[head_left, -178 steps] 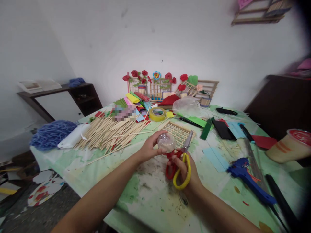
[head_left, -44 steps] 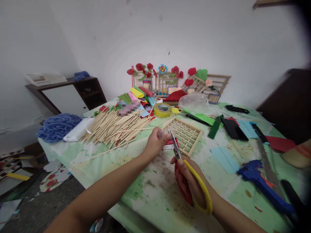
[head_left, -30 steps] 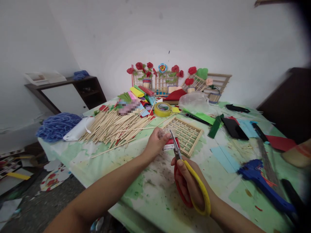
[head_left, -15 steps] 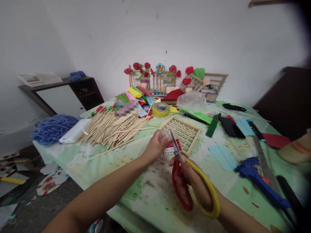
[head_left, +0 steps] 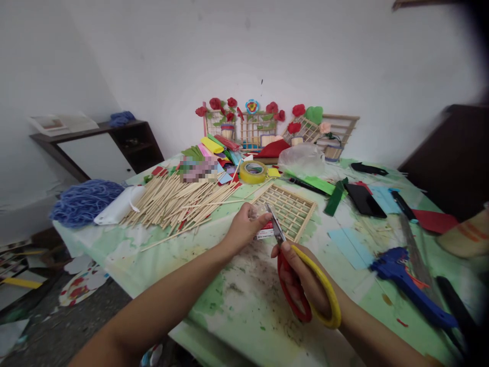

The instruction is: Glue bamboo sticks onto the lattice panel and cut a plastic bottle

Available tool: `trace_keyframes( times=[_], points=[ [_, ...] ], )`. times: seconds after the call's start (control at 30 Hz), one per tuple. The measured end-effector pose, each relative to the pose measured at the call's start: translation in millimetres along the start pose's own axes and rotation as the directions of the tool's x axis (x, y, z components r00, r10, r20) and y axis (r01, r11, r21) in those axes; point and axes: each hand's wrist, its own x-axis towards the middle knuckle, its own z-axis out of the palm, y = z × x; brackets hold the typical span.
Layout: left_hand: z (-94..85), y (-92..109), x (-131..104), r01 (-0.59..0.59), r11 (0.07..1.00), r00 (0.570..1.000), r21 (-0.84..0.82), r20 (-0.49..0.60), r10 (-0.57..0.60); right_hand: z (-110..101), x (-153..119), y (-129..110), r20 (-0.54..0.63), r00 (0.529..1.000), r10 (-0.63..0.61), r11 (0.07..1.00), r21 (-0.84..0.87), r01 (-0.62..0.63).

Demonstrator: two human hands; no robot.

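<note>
My left hand (head_left: 250, 224) is closed on a small clear plastic packet (head_left: 260, 209) with a red and white label (head_left: 267, 232). In my right hand (head_left: 301, 272) are scissors (head_left: 278, 232), one handle loop red and the other yellow. Their blades point away from me and lie against the packet's right side, near my left thumb; whether they cut into it I cannot tell. Just beyond both hands a bamboo lattice (head_left: 294, 206) lies flat on the table.
Left of my hands is a heap of thin sticks (head_left: 183, 199), with blue yarn (head_left: 86, 201) past it. A roll of yellow tape (head_left: 253, 172) lies behind the lattice. To the right are a phone (head_left: 364, 200) and a blue glue gun (head_left: 412, 285). Lattices with paper flowers (head_left: 260, 125) lean on the wall.
The scissors' handles have come closer together and the blades have narrowed beside the packet. My right hand has shifted slightly; the left stays nearly in place.
</note>
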Motion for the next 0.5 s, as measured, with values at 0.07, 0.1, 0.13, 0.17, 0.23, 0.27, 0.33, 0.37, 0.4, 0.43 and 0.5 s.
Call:
trace_keyframes(
  times=[0.07, 0.1, 0.13, 0.17, 0.23, 0.27, 0.33, 0.37, 0.4, 0.43, 0.5],
  points=[
    [0.2, -1.4, 0.4, -0.002, 1.000, 1.000, -0.004, 0.006, 0.002, -0.3, 0.2, 0.1, -0.003, 1.000, 0.003, 1.000, 0.005, -0.003],
    [0.2, -2.0, 0.4, -0.001, 1.000, 1.000, -0.006, 0.007, 0.001, -0.2, 0.0, 0.1, -0.005, 1.000, 0.010, 1.000, 0.008, -0.010],
    [0.3, -2.3, 0.4, -0.001, 1.000, 1.000, -0.011, 0.008, 0.001, -0.1, -0.3, -0.1, -0.005, 1.000, 0.015, 1.000, 0.011, -0.015],
    [0.4, -2.6, 0.3, -0.001, 1.000, 1.000, -0.016, 0.010, 0.001, 0.2, -0.7, -0.5, -0.005, 1.000, 0.016, 1.000, 0.014, -0.016],
    [0.4, -2.9, 0.1, -0.011, 1.000, 1.000, -0.023, 0.011, 0.011, 1.0, -1.9, -1.9, -0.004, 1.000, 0.011, 1.000, 0.017, -0.011],
    [0.4, -3.0, 0.1, -0.019, 1.000, 1.000, -0.024, 0.011, 0.019, 1.4, -2.7, -3.0, -0.002, 1.000, 0.013, 1.000, 0.018, -0.013],
    [0.4, -3.7, 0.3, -0.032, 0.999, 0.999, -0.021, 0.004, 0.032, 2.0, -3.9, -5.4, 0.001, 1.000, 0.024, 0.999, 0.023, -0.024],
    [0.4, -4.2, 0.5, -0.034, 0.999, 0.999, -0.017, -0.003, 0.034, 2.1, -4.3, -6.7, 0.001, 1.000, 0.029, 0.999, 0.024, -0.029],
    [0.5, -4.7, 0.7, -0.034, 0.999, 0.999, -0.015, -0.006, 0.034, 2.2, -4.5, -7.7, 0.001, 0.999, 0.035, 0.999, 0.028, -0.035],
    [0.6, -5.2, 0.9, -0.032, 0.999, 0.999, -0.013, -0.009, 0.032, 2.2, -4.5, -8.6, 0.001, 0.999, 0.039, 0.999, 0.034, -0.039],
    [1.2, -5.7, 1.2, -0.029, 0.999, 1.000, -0.014, -0.008, 0.029, 2.0, -4.0, -9.4, 0.001, 0.999, 0.043, 0.998, 0.049, -0.043]
  ],
)
